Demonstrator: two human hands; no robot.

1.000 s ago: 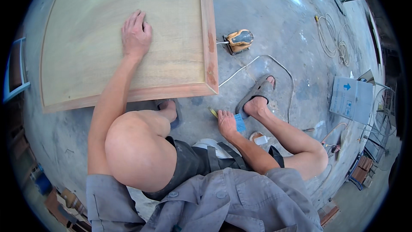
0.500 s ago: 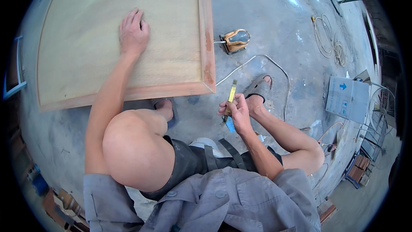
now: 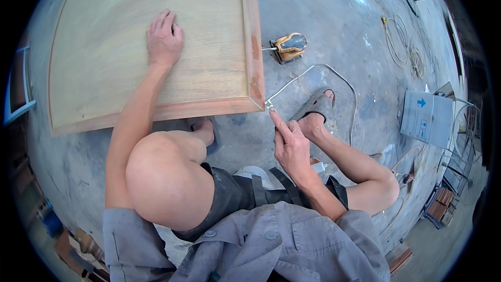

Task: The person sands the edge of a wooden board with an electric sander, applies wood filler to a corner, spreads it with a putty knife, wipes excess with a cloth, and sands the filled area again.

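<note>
A wooden panel (image 3: 203, 68) with a raised wooden frame lies at the upper left, with reddish-brown patches on its right edge. My left hand (image 3: 165, 42) rests flat on the panel's face, fingers a little apart. Close to the panel's near right corner is my right hand (image 3: 291, 146), its index finger stretched toward that corner and the other fingers curled. It grips a slim yellow tool, now mostly hidden by the hand; only a small pale end (image 3: 269, 104) shows past the fingertip. Whether that end touches the frame I cannot tell.
An orange and black power sander (image 3: 288, 47) stands on the concrete floor right of the panel, its pale cord (image 3: 344, 81) looping toward my foot. Farther right are a coiled cable (image 3: 399, 42) and a cardboard box (image 3: 425, 117). My bent knee (image 3: 167, 177) is beside my left arm.
My right hand has turned over from holding the yellow tool upright, pointing its index finger toward the panel's corner. My left hand stays on the panel.
</note>
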